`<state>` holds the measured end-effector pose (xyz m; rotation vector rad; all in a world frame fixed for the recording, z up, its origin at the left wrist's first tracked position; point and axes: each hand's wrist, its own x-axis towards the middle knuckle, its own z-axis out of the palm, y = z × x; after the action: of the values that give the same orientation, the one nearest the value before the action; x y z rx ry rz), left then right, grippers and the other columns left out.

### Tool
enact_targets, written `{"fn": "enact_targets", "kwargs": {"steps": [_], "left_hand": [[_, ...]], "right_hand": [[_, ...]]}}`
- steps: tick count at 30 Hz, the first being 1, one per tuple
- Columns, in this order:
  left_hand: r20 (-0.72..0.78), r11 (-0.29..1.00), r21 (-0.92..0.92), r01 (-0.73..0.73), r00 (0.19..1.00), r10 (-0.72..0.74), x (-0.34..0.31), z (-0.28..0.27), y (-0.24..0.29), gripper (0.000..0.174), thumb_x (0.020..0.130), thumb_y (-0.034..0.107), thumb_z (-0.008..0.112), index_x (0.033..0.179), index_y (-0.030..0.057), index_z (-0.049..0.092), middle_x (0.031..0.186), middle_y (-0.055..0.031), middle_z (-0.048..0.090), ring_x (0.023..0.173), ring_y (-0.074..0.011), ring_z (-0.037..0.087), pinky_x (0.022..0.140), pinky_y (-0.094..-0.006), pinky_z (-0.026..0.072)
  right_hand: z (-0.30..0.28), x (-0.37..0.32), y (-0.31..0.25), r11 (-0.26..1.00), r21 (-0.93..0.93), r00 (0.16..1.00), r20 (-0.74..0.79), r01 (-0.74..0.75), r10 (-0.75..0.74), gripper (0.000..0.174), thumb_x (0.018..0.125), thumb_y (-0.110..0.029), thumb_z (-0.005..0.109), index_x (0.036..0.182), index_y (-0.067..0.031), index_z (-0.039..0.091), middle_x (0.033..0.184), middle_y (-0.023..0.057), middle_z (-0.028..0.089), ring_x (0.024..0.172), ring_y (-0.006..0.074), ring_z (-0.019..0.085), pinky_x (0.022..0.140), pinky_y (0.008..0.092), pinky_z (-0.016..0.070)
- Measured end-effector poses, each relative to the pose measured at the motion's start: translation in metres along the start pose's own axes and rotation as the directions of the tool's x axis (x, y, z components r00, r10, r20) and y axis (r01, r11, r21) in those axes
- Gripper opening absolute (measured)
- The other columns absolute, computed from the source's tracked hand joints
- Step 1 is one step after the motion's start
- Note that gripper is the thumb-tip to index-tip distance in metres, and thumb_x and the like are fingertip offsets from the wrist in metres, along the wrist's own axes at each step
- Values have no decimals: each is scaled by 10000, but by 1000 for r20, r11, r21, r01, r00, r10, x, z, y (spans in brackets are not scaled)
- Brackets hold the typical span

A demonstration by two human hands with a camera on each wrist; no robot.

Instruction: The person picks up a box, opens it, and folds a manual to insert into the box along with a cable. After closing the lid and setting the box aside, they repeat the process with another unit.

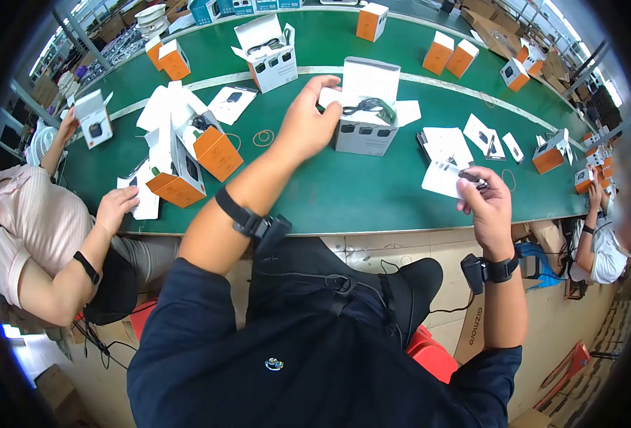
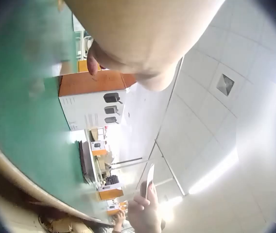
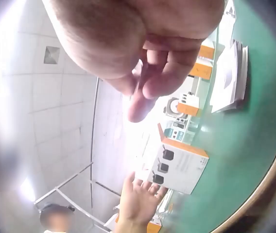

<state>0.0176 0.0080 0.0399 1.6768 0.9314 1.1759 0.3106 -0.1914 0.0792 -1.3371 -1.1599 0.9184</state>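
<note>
A white carton (image 1: 365, 137) stands with its lid raised, pictures of small dark devices on its side. Coiled black cable (image 1: 370, 108) lies in its top. My left hand (image 1: 304, 121) is at the carton's left side, thumb and fingers about the white flap there. In the left wrist view the same carton (image 2: 92, 104) shows an orange side below the thumb. My right hand (image 1: 490, 203) pinches a thin white printed card (image 1: 444, 178) above the table's near edge, its thumb on top. From the left wrist view the card (image 2: 150, 180) appears edge-on.
A stack of white booklets (image 1: 447, 143) and loose printed cards (image 1: 483, 135) lie right of the carton. Another open carton (image 1: 269, 64) stands behind, and orange cartons (image 1: 215, 153) sit to the left. Rubber bands (image 1: 263, 138) lie on the green table (image 1: 315, 192). People work at both sides.
</note>
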Motion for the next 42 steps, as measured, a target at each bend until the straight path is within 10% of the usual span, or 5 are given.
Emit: {"fn": "enact_targets", "kwargs": {"steps": [3, 6, 13, 20, 42], "left_hand": [[63, 987, 93, -131, 990, 125, 3, -7, 8, 469, 959, 125, 650, 1397, 28, 510, 1291, -109, 620, 1128, -206, 613, 971, -342, 490], [236, 355, 631, -690, 607, 759, 6, -3, 22, 365, 875, 87, 679, 1236, 43, 638, 1194, -162, 646, 1094, -366, 630, 1062, -450, 451], [518, 345, 747, -568, 823, 233, 17, 21, 47, 226, 867, 126, 636, 1066, 28, 680, 974, -137, 680, 1015, -327, 647, 1015, -455, 460], [467, 334, 739, -585, 802, 372, 7, 22, 39, 194, 857, 132, 634, 1013, 26, 678, 975, -131, 660, 1022, -316, 639, 1000, -450, 450], [303, 521, 737, -432, 899, 316, -10, 26, 26, 321, 893, 133, 567, 1173, 43, 696, 1171, -126, 641, 1200, -290, 580, 1190, -647, 246]], "right_hand": [[1, 0, -8, 999, -22, 999, 9, 38, -38, 219, 938, -77, 735, 1126, -9, 646, 967, 42, 677, 693, 88, 617, 597, 217, 470], [3, 15, -22, 989, -110, 993, -41, 102, -107, 253, 930, -68, 742, 1154, -6, 641, 978, 45, 684, 720, 91, 622, 616, 225, 490], [37, 89, -57, 853, -397, 940, 95, 339, -329, 293, 939, -93, 726, 1203, -12, 628, 1014, 44, 701, 846, 98, 646, 733, 267, 519], [73, 131, -79, 563, -683, 884, 328, 466, -334, 232, 932, -164, 677, 1095, 0, 658, 922, 236, 688, 830, 401, 649, 758, 414, 527], [99, 132, -82, 427, -779, 888, 386, 459, -249, 230, 930, -163, 654, 1103, -16, 695, 937, 233, 709, 871, 424, 669, 786, 459, 539]]}}
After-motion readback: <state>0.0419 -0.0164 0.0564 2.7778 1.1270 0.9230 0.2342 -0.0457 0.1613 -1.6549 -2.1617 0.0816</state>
